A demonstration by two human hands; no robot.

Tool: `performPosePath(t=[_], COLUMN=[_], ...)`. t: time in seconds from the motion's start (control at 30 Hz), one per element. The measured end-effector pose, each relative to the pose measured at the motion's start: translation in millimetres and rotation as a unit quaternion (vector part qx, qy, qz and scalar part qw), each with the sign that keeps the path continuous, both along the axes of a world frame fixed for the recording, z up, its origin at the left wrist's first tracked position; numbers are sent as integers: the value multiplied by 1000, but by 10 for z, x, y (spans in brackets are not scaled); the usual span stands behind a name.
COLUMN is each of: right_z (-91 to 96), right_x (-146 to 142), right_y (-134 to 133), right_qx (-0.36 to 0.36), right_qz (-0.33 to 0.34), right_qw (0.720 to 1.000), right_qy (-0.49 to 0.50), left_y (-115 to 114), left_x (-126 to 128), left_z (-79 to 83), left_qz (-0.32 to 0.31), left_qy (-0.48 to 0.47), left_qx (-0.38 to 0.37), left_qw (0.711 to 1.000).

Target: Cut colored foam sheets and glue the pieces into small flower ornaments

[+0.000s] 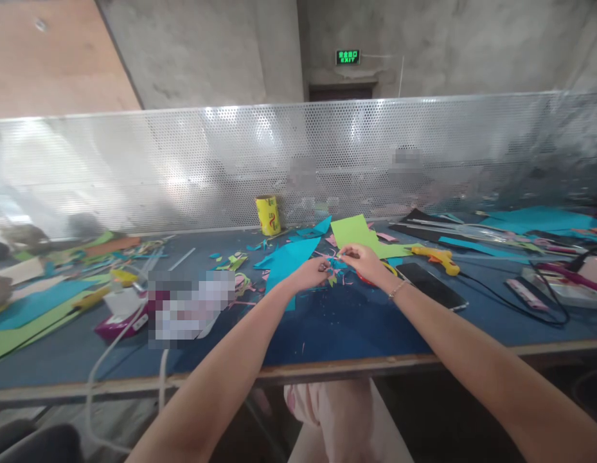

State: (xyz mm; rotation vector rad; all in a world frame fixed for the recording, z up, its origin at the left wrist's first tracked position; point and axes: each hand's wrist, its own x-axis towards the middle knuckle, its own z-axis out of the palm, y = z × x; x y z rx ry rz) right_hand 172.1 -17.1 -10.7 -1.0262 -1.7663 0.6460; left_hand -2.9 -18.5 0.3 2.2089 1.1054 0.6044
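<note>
Over a pile of small paper scraps [333, 278], both my hands are held close together. My left hand [310, 275] has its fingers curled in a pinch; what they hold, if anything, is too small to make out. Thumb and fingertips of my right hand [365, 259] are also pressed together, around something tiny that I cannot name. Blue paper [288, 260] lies just behind and left of my left hand. Green paper [356, 235] sits behind my right hand. A red and yellow loop [368, 278], perhaps scissor handles, shows partly beneath my right hand.
To the right are a yellow glue gun [436, 258] with a black cord, a dark phone [433, 286] and a clear box [563, 286]. A yellow roll [268, 215] stands by the perforated metal screen [206, 161]. A purple power strip [122, 325] is at left.
</note>
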Motion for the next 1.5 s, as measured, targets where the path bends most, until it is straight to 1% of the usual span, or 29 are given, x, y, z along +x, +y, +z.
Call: performPosePath(t=[0.07, 0.17, 0.33, 0.53, 0.6, 0.67, 0.77, 0.8, 0.87, 0.93, 0.97, 1.07, 1.17, 1.23, 1.33, 1.5], right_z=[24, 41, 17, 28, 36, 33, 11, 3, -6, -3, 1, 10, 5, -1, -2, -3], right_x=[-2, -3, 7, -5, -11, -16, -24, -27, -32, -36, -38, -40, -42, -46, -58, -80], right_y=[-17, -25, 8, -14, -28, -34, -26, -21, -17, -21, -26, -40, -43, -44, -54, -66], right_qx=[-8, -26, -45, -60, -72, -89, -109, -111, -108, -99, -94, -82, -76, -76, -86, -111], right_qz=[-3, 1, 12, 12, 15, 19, 27, 29, 30, 29, 28, 29, 41, 48, 47, 47], right_qw=[1000, 999, 998, 996, 994, 992, 989, 988, 989, 991, 992, 994, 994, 994, 992, 987], right_qy=[7, 23, 51, 70, 81, 90, 101, 101, 97, 85, 78, 64, 64, 69, 77, 105], left_y=[10, 34, 51, 30, 34, 45, 68, 76, 87, 86, 79, 42, 11, 3, -9, -60], left_x=[-2, -9, -14, -7, -14, -25, -39, -40, -28, -1, 16, 63, 80, 73, 59, 62], left_z=[2, -10, -36, -34, -44, -60, -78, -77, -64, -38, -25, 0, 2, 1, 13, 49], left_qz=[17, 27, 8, -8, -11, -8, 28, 43, 61, 51, 40, 16, 15, 11, 7, 3], left_qy=[-21, -37, -13, -13, -2, 27, 69, 68, 39, -18, -48, -141, -233, -275, -294, -259], left_qx=[-16, -16, -3, -6, 16, 59, 122, 136, 148, 131, 108, 0, -103, -144, -162, -149], left_qw=[999, 999, 1000, 1000, 1000, 998, 990, 987, 986, 990, 992, 990, 967, 950, 942, 954])
